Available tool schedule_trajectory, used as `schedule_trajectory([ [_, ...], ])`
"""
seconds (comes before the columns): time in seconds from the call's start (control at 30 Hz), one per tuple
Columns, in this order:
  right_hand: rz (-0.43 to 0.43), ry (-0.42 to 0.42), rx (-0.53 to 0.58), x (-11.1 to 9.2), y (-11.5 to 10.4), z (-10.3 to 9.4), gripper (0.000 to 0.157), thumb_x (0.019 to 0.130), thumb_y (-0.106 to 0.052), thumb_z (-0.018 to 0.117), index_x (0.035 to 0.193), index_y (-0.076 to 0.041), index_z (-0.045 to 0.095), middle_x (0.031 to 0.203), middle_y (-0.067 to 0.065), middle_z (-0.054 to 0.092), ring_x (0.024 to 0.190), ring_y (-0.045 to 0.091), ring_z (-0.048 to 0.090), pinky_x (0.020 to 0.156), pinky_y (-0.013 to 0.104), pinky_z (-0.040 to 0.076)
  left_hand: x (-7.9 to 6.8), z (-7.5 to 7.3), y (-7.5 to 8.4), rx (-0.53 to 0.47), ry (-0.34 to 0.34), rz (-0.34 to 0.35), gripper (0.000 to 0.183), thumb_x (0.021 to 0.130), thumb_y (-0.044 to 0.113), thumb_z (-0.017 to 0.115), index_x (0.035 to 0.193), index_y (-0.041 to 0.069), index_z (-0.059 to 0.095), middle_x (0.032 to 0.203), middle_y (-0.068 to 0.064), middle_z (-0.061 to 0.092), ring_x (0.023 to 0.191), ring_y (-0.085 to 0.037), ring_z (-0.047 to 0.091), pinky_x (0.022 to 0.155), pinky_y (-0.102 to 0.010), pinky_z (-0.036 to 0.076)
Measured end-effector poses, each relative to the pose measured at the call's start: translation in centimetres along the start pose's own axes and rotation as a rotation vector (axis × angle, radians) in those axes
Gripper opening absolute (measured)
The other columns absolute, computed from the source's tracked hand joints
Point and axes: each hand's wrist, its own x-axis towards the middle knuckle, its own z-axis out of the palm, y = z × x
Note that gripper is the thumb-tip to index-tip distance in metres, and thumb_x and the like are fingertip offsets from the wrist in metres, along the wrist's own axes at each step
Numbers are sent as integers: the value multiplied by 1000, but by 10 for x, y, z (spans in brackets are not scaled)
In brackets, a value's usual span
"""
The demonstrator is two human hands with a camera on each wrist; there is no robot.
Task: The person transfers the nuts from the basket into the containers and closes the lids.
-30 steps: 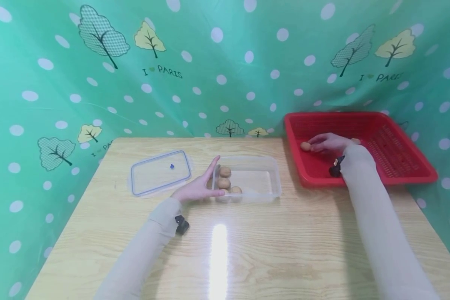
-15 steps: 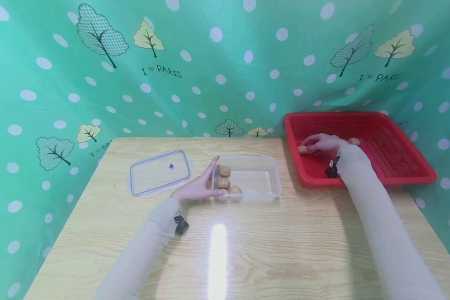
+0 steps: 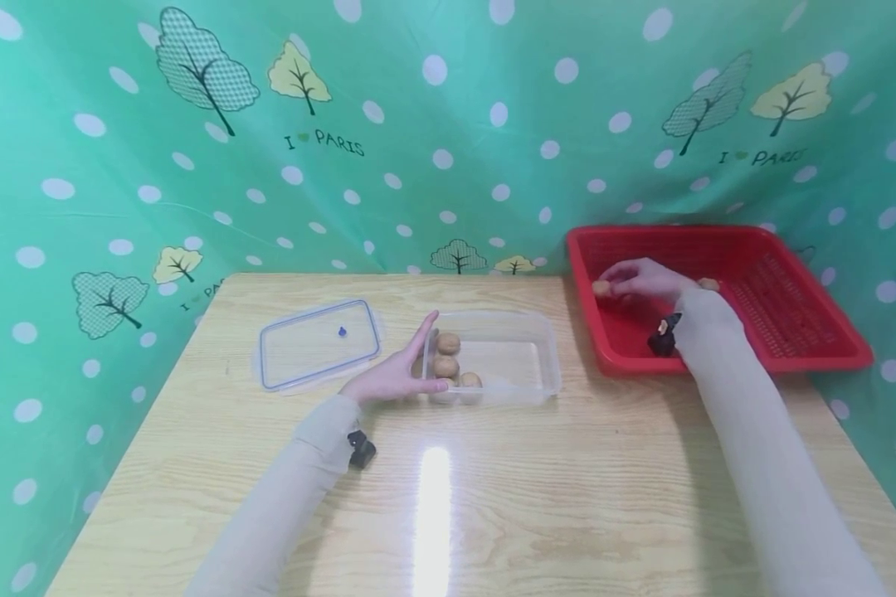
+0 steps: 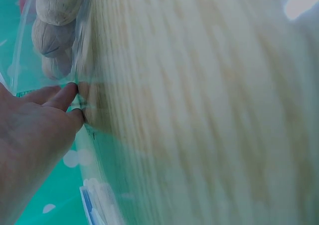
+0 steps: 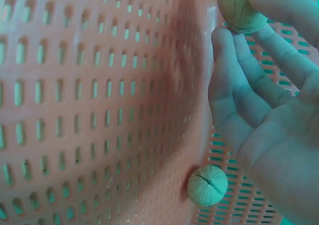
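A clear plastic container [image 3: 508, 390] stands mid-table with several walnuts [image 3: 448, 366] gathered at its left end. My left hand [image 3: 394, 375] holds that end, thumb along the front wall and forefinger at the back corner. In the left wrist view, walnuts [image 4: 52, 38] show through the container wall beyond the fingers. Inside the red basket [image 3: 605, 352], my right hand [image 3: 650, 280] pinches a walnut [image 3: 602, 288] near the left wall. The right wrist view shows that walnut [image 5: 241, 8] between thumb and fingers, and another walnut [image 5: 207, 185] lying in the basket.
A clear lid with a blue seal [image 3: 321, 344] lies left of the container, a small blue piece [image 3: 342, 332] visible on it. The basket sits at the table's back right, its rim raised. A green patterned curtain [image 3: 388, 108] hangs behind the wooden table [image 3: 538, 497].
My right hand has shifted slightly left inside the basket, and the walnut at its fingertips has moved left and a little up with it. My left hand stays on the container.
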Motion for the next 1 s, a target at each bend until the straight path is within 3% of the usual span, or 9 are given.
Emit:
schedule_trajectory([
  [0.23,-8,73,72,-5,0,-8,46,80,-23,67,121,-9,52,113,10,53,99,26,51,82,38,46,0,0,2,32,3,6,107,73,34,73,133,52,-14,146,10,-7,118,-30,36,94,-43,32],
  [0.37,6,93,115,-12,-5,-12,47,80,-24,67,122,-11,51,115,9,52,101,26,50,85,43,44,0,0,3,48,7,5,107,72,36,73,133,52,-14,147,8,-5,123,-28,31,99,-43,26],
  [0.5,21,91,106,-19,-14,-13,48,79,-23,68,122,-13,49,116,8,51,102,27,49,86,46,42,0,0,4,37,3,6,107,73,35,73,133,51,-14,147,7,-6,121,-29,32,97,-44,30],
  [0.57,41,90,83,-22,-19,-14,51,78,-26,69,123,-15,48,116,8,51,103,28,48,85,47,42,-1,0,4,19,-8,1,107,74,33,72,133,52,-14,147,5,-8,105,-33,46,86,-44,40],
  [0.67,71,102,49,-27,-26,-16,57,75,-33,70,124,-17,47,117,7,49,103,30,46,80,45,42,-3,1,7,14,-15,-4,106,75,32,72,133,51,-15,147,2,-8,99,-32,48,81,-43,42],
  [0.73,73,113,22,-30,-32,-17,61,73,-37,71,125,-17,46,116,7,49,102,30,45,76,42,43,-7,0,13,3,-20,-2,106,76,29,71,134,48,-15,148,-1,-8,106,-37,45,88,-47,38],
  [0.8,56,121,8,-33,-36,-19,62,73,-36,72,125,-16,45,116,7,49,100,30,44,72,39,45,-10,-1,21,10,-19,8,106,77,27,70,136,44,-15,148,-3,-7,124,-36,28,99,-49,25],
  [0.87,40,125,-1,-35,-39,-20,62,73,-34,72,125,-15,45,116,8,49,99,29,45,70,37,46,-14,-2,29,11,-28,15,105,78,25,69,138,39,-16,148,-5,-8,128,-37,19,101,-51,18],
  [1.0,31,124,-2,-40,-43,-20,61,73,-33,72,125,-16,45,115,7,49,98,27,45,68,34,46,-17,-3,39,27,-49,11,104,79,24,68,139,35,-17,147,-6,-9,127,-37,20,101,-49,20],
])
